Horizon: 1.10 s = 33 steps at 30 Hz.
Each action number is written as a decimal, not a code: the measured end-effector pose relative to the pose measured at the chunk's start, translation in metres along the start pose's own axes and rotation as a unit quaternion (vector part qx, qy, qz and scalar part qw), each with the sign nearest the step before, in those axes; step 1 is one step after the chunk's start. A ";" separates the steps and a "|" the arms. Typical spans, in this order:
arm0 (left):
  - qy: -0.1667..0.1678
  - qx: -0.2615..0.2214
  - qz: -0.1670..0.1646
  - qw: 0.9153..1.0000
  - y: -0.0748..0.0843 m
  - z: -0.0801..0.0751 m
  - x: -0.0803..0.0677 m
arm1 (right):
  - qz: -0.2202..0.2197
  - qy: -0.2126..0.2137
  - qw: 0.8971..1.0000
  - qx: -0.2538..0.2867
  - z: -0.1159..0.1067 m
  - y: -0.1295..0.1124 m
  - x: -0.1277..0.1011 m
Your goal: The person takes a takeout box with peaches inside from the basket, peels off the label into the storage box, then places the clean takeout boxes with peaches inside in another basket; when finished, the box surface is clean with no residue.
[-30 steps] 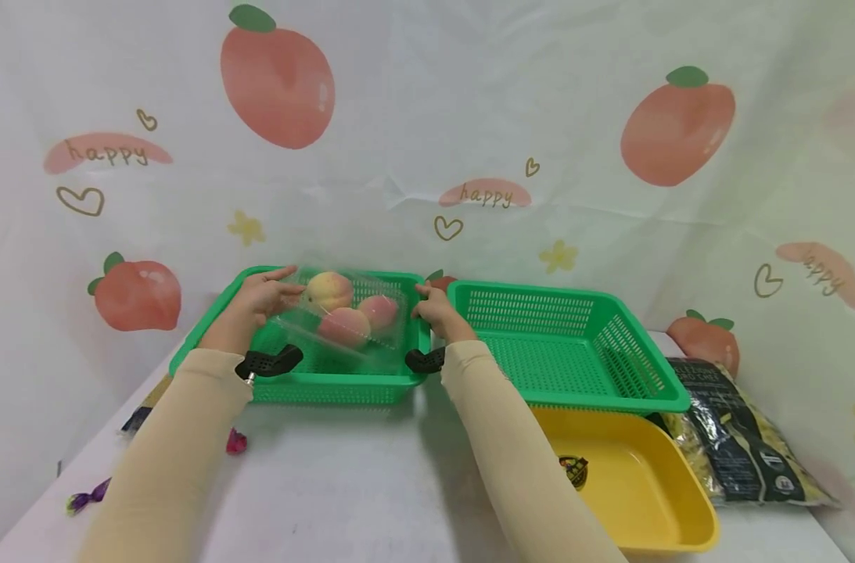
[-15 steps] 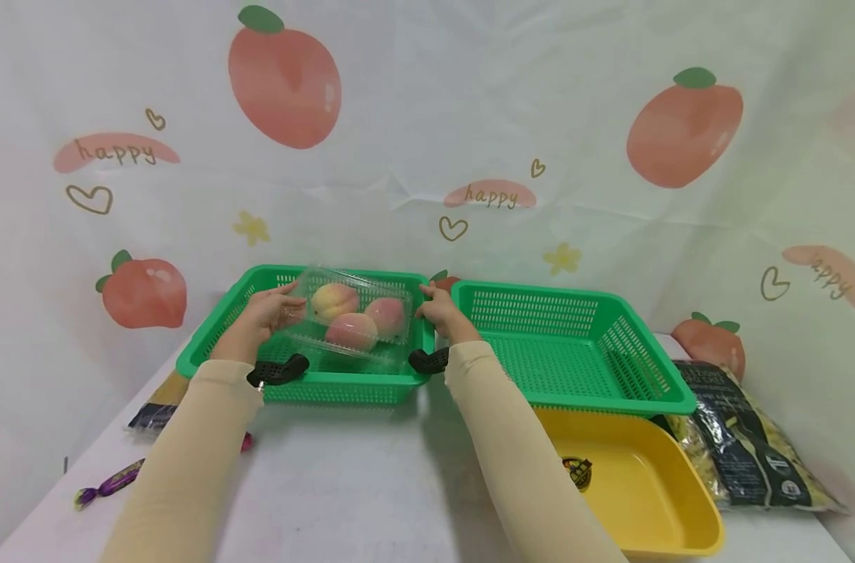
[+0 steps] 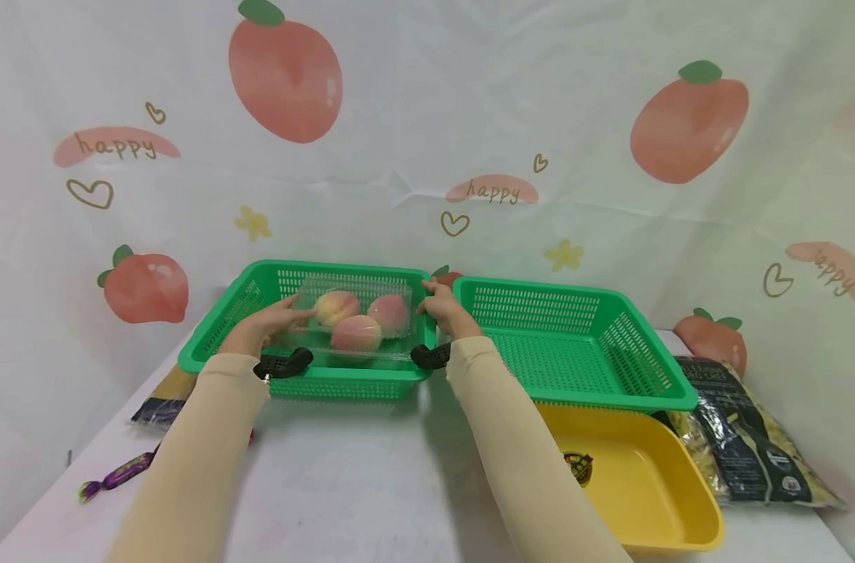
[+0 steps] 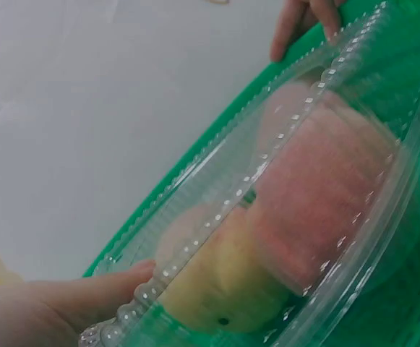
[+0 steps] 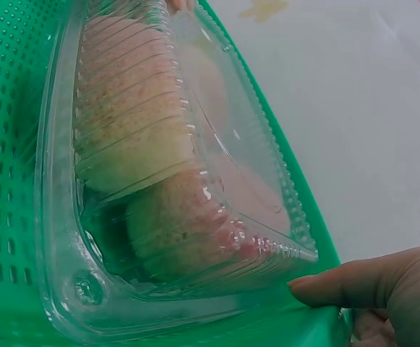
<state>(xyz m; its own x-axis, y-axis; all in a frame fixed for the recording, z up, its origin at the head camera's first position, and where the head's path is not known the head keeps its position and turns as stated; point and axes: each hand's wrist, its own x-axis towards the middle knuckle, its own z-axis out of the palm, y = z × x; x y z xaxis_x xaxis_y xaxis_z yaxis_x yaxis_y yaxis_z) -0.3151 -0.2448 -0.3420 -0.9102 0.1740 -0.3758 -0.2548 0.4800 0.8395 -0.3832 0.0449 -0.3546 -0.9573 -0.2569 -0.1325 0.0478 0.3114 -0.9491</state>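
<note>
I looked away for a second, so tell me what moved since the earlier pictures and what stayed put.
The clear box of peaches came down from a tilted, raised position and now lies nearly level, low in the left green basket. The left hand and right hand remain at its two ends. The right green basket, yellow tub and snack bag stayed put.

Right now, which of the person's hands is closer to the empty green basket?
The right hand. It rests at the clear peach box's right end, beside the empty green basket; the left hand holds the box's far left end.
</note>
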 end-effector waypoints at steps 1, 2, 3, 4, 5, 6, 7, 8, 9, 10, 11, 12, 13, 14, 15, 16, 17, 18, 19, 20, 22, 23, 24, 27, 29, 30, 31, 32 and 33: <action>-0.007 -0.003 -0.002 1.000 0.000 0.000 0.000 | 0.001 -0.001 1.000 0.002 -0.001 -0.001 -0.002; -0.010 -0.002 -0.006 1.000 0.000 0.001 0.001 | 0.005 0.000 1.000 0.004 -0.001 0.000 0.001; -0.011 0.001 -0.008 1.000 0.000 0.001 0.002 | 0.016 0.003 1.000 0.004 0.000 -0.006 -0.005; -0.012 0.003 -0.010 1.000 0.000 0.002 0.003 | 0.018 0.001 1.000 0.006 -0.001 -0.008 -0.007; -0.012 0.011 -0.013 1.000 -0.001 0.002 0.006 | 0.019 -0.002 1.000 0.008 -0.002 -0.011 -0.011; -0.010 0.021 -0.014 1.000 -0.003 0.002 0.008 | 0.022 -0.007 1.000 0.010 -0.002 -0.015 -0.016; -0.007 0.035 -0.018 0.999 -0.005 0.001 0.012 | 0.025 -0.012 1.000 0.010 -0.003 -0.018 -0.019; -0.005 0.046 -0.022 0.999 -0.009 -0.001 0.018 | 0.025 -0.015 1.000 0.010 -0.002 -0.021 -0.023; -0.005 0.057 -0.023 0.998 -0.016 -0.006 0.027 | 0.022 -0.017 1.000 0.008 -0.003 -0.022 -0.025; -0.008 0.067 -0.022 0.997 -0.025 -0.012 0.038 | 0.023 -0.020 1.000 0.007 -0.002 -0.024 -0.027; -0.007 0.081 -0.020 0.997 -0.036 -0.018 0.054 | 0.024 -0.022 0.999 0.008 -0.002 -0.026 -0.029; -0.008 0.086 -0.017 0.996 -0.049 -0.025 0.071 | 0.022 -0.020 1.000 0.006 -0.002 -0.023 -0.026; -0.011 0.089 -0.013 0.996 -0.062 -0.032 0.088 | 0.020 -0.016 1.000 0.003 -0.002 -0.021 -0.024; -0.014 0.089 -0.009 0.996 -0.072 -0.037 0.102 | 0.020 -0.012 1.000 0.004 -0.002 -0.019 -0.021; -0.017 0.089 -0.006 0.996 -0.076 -0.040 0.108 | 0.020 -0.009 1.000 0.006 -0.002 -0.017 -0.018; -0.017 0.091 -0.006 0.996 -0.076 -0.040 0.108 | 0.022 -0.009 1.000 0.010 -0.002 -0.017 -0.017; -0.016 0.090 -0.008 0.996 -0.072 -0.037 0.103 | 0.022 -0.007 1.000 0.012 -0.002 -0.014 -0.014; -0.013 0.089 -0.013 0.996 -0.064 -0.032 0.091 | 0.022 -0.006 1.000 0.012 -0.001 -0.012 -0.012; -0.009 0.092 -0.019 0.996 -0.053 -0.026 0.074 | 0.024 -0.006 1.000 0.013 -0.001 -0.012 -0.011; -0.006 0.090 -0.026 0.996 -0.040 -0.019 0.057 | 0.027 -0.007 1.000 0.014 0.000 -0.011 -0.011; 0.006 0.097 -0.025 0.995 -0.019 -0.008 0.026 | 0.032 -0.006 0.999 0.007 0.001 -0.011 -0.011; 0.015 0.104 -0.021 0.994 -0.010 -0.004 0.015 | 0.035 -0.005 0.999 0.000 0.002 -0.011 -0.012; 0.025 0.117 -0.011 0.993 -0.002 -0.001 0.006 | 0.038 -0.003 0.999 -0.006 0.002 -0.013 -0.012; 0.070 0.196 0.023 0.978 0.015 0.003 -0.008 | 0.045 0.000 0.999 -0.016 0.001 -0.018 -0.015; 0.104 0.257 0.028 0.960 0.024 0.004 -0.014 | 0.045 -0.004 0.999 -0.019 0.000 -0.023 -0.016; 0.118 0.284 0.027 0.951 0.028 0.004 -0.018 | 0.045 -0.008 0.999 -0.018 0.000 -0.026 -0.017; 0.130 0.310 0.020 0.942 0.032 0.005 -0.022 | 0.044 -0.013 0.999 -0.018 -0.001 -0.028 -0.018; 0.137 0.332 0.014 0.933 0.036 0.006 -0.026 | 0.043 -0.018 0.999 -0.017 -0.003 -0.031 -0.019; 0.140 0.344 0.010 0.928 0.039 0.007 -0.031 | 0.040 -0.025 0.999 -0.019 -0.004 -0.035 -0.021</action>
<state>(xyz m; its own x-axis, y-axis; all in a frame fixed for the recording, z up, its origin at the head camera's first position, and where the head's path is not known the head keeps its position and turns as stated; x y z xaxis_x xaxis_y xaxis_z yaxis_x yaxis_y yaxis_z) -0.2946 -0.2254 -0.3006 -0.9863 0.0038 -0.1649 -0.0566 0.9313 0.3597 -0.3654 0.0431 -0.3176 -0.9354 -0.2750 -0.2223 0.1113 0.3678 -0.9232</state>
